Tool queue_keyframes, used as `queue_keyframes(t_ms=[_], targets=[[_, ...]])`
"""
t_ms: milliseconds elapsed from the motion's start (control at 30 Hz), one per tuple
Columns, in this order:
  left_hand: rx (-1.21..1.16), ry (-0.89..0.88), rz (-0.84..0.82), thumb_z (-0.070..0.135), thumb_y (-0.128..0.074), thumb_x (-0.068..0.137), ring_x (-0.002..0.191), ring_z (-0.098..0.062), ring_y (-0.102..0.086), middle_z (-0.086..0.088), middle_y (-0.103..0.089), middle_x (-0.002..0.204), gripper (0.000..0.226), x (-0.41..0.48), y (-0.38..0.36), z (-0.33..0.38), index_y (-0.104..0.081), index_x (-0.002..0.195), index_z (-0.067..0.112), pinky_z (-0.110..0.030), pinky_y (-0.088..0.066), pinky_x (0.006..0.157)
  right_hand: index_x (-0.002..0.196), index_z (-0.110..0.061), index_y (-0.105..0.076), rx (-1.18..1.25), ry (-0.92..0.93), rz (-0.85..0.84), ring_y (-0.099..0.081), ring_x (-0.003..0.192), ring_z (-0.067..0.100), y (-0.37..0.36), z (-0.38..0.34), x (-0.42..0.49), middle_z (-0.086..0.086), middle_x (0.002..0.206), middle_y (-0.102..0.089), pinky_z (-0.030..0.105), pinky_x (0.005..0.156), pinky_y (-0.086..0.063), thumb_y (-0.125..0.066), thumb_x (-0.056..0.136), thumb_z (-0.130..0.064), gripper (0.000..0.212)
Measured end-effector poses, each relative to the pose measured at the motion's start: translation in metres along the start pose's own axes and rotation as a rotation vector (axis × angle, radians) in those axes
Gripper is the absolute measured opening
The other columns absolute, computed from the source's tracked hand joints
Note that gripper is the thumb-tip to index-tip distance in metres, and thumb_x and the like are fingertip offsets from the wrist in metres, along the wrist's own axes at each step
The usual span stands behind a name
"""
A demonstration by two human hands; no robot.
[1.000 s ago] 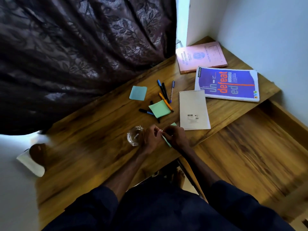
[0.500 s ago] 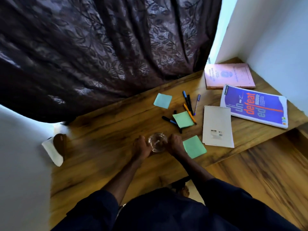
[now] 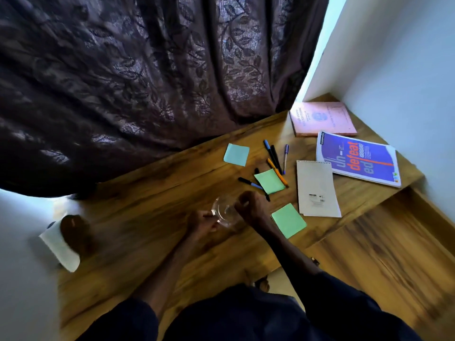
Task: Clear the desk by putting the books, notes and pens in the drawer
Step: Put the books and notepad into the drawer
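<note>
Working at the near edge of the desk [image 3: 147,217]: both hands are at a small glass dish [image 3: 225,212]. We note the left hand [image 3: 202,223] curled onto the dish's near-left rim, seemingly pinching it. The right hand [image 3: 253,209] is clenched over the right rim, knuckles up. The frame is blurred, and we cannot tell whether it grips the glass or only rests there.

None of the task's things are put away. A green note pad [image 3: 289,221] lies just beside the right wrist, and a second green pad [image 3: 269,180] lies across the loose pens [image 3: 274,159]. A pale blue pad [image 3: 236,155] sits farther back. The spiral notepad [image 3: 317,189], purple book [image 3: 358,159] and pink book [image 3: 322,118] run toward the far right corner. We see no drawer.

We judge the dish is being shifted aside. It is best slid low rather than lifted, and parked on the wood to the left, well apart from the paper. After that we would lift the second green pad first, so the pens can be bunched in one grasp.
</note>
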State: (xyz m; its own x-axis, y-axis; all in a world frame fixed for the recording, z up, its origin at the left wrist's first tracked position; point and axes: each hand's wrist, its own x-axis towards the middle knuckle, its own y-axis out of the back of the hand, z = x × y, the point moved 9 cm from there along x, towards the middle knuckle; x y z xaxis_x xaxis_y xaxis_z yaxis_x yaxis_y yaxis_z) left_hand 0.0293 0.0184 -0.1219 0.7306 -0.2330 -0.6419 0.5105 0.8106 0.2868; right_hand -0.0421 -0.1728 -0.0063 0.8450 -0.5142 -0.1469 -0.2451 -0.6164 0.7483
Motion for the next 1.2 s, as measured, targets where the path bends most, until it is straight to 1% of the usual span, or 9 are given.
queue_keyframes(t_ms=[100, 167, 367, 533, 667, 767, 900, 1033, 1200], targets=[[-0.106, 0.017, 0.038, 0.008, -0.076, 0.087, 0.059, -0.020, -0.065, -0.023, -0.070, 0.086, 0.031, -0.002, 0.026, -0.011, -0.062, 0.107, -0.010, -0.021, -0.050, 0.044, 0.087, -0.014, -0.075, 0.037, 0.068, -0.013, -0.069, 0.070, 0.014, -0.002, -0.033, -0.007, 0.000, 0.087, -0.074, 0.033, 0.062, -0.057, -0.078, 0.081, -0.025, 0.012], [-0.151, 0.007, 0.069, 0.017, -0.078, 0.084, 0.055, -0.016, -0.065, -0.019, -0.073, 0.081, 0.035, -0.010, 0.050, -0.018, -0.066, 0.108, -0.006, -0.023, -0.049, 0.048, 0.089, -0.020, -0.074, 0.076, 0.097, -0.022, -0.068, 0.070, 0.008, -0.013, -0.046, -0.009, -0.005, 0.089, -0.075, 0.031, 0.061, -0.057, -0.080, 0.079, -0.030, 0.015], [-0.264, -0.027, 0.121, 0.030, -0.080, 0.080, 0.060, -0.019, -0.064, -0.016, -0.073, 0.071, 0.026, -0.059, 0.118, -0.035, -0.072, 0.079, 0.006, -0.034, -0.050, 0.067, 0.091, -0.017, -0.077, 0.119, 0.182, -0.120, -0.061, 0.064, -0.010, -0.064, -0.089, -0.010, -0.015, 0.084, -0.072, 0.004, 0.053, -0.041, -0.083, 0.079, -0.033, 0.020], [-0.277, -0.031, 0.272, 0.014, -0.071, 0.087, 0.038, -0.002, -0.051, 0.003, -0.062, 0.045, 0.030, -0.097, 0.175, -0.054, -0.071, 0.061, -0.002, -0.021, -0.043, 0.050, 0.091, -0.017, -0.077, 0.168, 0.172, -0.333, -0.064, 0.069, -0.014, -0.124, -0.122, -0.019, -0.014, 0.084, -0.072, 0.004, 0.059, -0.044, -0.075, 0.089, -0.032, 0.016], [-0.200, 0.037, 0.455, 0.020, -0.071, 0.085, 0.046, -0.004, -0.061, 0.001, -0.068, 0.050, 0.029, -0.126, 0.225, -0.089, -0.077, 0.061, 0.005, -0.021, -0.051, 0.057, 0.100, -0.020, -0.078, 0.179, 0.187, -0.504, -0.073, 0.078, 0.015, -0.181, -0.155, -0.041, 0.002, 0.092, -0.078, 0.036, 0.065, -0.058, -0.072, 0.090, -0.037, 0.021], [-0.156, 0.101, 0.553, 0.026, -0.072, 0.079, 0.053, -0.011, -0.070, 0.001, -0.071, 0.053, 0.025, -0.146, 0.254, -0.114, -0.078, 0.058, 0.014, -0.025, -0.059, 0.065, 0.101, -0.024, -0.077, 0.113, 0.201, -0.559, -0.071, 0.077, 0.016, -0.219, -0.178, -0.057, 0.000, 0.095, -0.078, 0.030, 0.066, -0.055, -0.072, 0.088, -0.045, 0.025], [-0.156, 0.123, 0.624, 0.016, -0.075, 0.081, 0.054, -0.017, -0.073, -0.001, -0.072, 0.055, 0.021, -0.165, 0.283, -0.134, -0.078, 0.061, 0.016, -0.033, -0.063, 0.065, 0.100, -0.023, -0.075, 0.055, 0.215, -0.619, -0.073, 0.083, 0.019, -0.244, -0.198, -0.072, 0.002, 0.095, -0.077, 0.042, 0.079, -0.060, -0.068, 0.089, -0.047, 0.028], [-0.220, 0.181, 0.670, 0.002, -0.072, 0.083, 0.041, -0.007, -0.065, -0.002, -0.070, 0.052, 0.015, -0.173, 0.303, -0.159, -0.079, 0.070, 0.001, -0.017, -0.052, 0.044, 0.086, -0.029, -0.071, 0.033, 0.231, -0.705, -0.072, 0.082, 0.020, -0.258, -0.206, -0.083, 0.005, 0.091, -0.076, 0.046, 0.078, -0.061, -0.066, 0.091, -0.042, 0.015], [-0.165, 0.278, 0.680, 0.004, -0.076, 0.078, 0.037, -0.002, -0.060, 0.004, -0.063, 0.044, 0.009, -0.176, 0.320, -0.178, -0.078, 0.071, -0.002, -0.013, -0.046, 0.041, 0.092, -0.024, -0.072, 0.050, 0.213, -0.764, -0.072, 0.091, 0.024, -0.267, -0.205, -0.089, 0.000, 0.091, -0.074, 0.048, 0.080, -0.061, -0.067, 0.088, -0.040, 0.017]])
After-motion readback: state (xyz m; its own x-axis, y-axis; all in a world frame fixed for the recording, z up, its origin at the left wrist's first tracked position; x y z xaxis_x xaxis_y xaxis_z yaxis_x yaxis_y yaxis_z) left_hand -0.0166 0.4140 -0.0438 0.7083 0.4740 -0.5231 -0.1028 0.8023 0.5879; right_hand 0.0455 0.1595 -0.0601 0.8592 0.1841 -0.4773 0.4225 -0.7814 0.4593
